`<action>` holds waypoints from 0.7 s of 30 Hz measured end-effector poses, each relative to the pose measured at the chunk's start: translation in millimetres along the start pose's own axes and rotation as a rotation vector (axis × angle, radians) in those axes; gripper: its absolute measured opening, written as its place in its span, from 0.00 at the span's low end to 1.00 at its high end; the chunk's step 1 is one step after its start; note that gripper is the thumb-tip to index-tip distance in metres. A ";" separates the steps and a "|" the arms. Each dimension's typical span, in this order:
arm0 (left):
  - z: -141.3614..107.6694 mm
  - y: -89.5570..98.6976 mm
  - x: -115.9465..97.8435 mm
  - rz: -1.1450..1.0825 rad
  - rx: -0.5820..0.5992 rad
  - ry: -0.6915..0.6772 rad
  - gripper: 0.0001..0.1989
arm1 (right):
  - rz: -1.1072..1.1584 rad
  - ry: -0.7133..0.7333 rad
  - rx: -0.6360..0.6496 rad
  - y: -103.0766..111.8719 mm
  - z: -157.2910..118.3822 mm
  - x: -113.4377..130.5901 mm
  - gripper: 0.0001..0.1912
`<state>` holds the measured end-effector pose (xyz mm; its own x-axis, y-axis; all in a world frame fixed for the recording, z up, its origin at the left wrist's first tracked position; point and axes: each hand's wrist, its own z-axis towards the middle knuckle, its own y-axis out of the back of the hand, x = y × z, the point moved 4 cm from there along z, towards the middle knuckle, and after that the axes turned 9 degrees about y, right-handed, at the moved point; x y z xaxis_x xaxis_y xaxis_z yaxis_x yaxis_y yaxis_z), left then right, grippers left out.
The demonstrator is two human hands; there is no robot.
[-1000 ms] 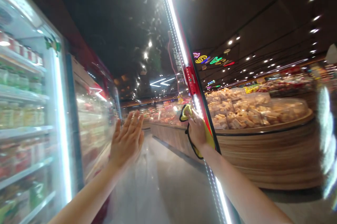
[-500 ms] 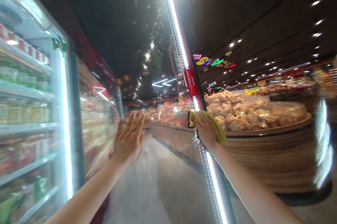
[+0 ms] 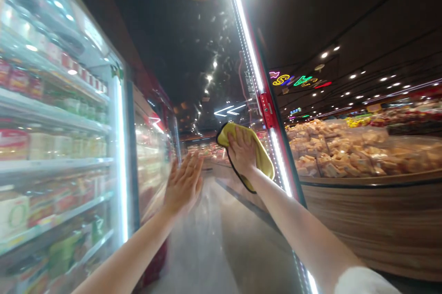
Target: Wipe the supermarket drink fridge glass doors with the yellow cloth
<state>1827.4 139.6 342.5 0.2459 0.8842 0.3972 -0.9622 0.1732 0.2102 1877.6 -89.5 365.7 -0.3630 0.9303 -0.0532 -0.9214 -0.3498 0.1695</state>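
My right hand lies flat on a yellow cleaning cloth with a dark edge, holding it against the glass of an opened cooler door. The cloth sits just left of the door's light strip. My left hand is raised with its fingers stretched out and nothing in it. Its palm faces the glass; whether it touches is unclear. A red fitting shows on the door frame above the cloth.
On the left stands a lit cooler with stocked shelves of bottles and cartons. Beyond the door at right is a rounded wooden display stand heaped with packaged food. Through the glass, the floor is visible.
My right hand and the cloth have moved left, off the light strip and onto the glass. The view has shifted left, showing more of the cooler shelves. My left hand stays outstretched.
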 end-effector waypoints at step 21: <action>-60.4 47.3 96.1 0.111 0.062 0.034 0.36 | 0.075 0.186 -0.103 0.1 -13.6 42.2 0.22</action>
<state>1798.4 258.9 336.6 0.1329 0.9109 0.3906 -0.9740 0.0472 0.2215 1860.3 -51.8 350.0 -0.4415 0.8682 -0.2266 -0.8968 -0.4353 0.0794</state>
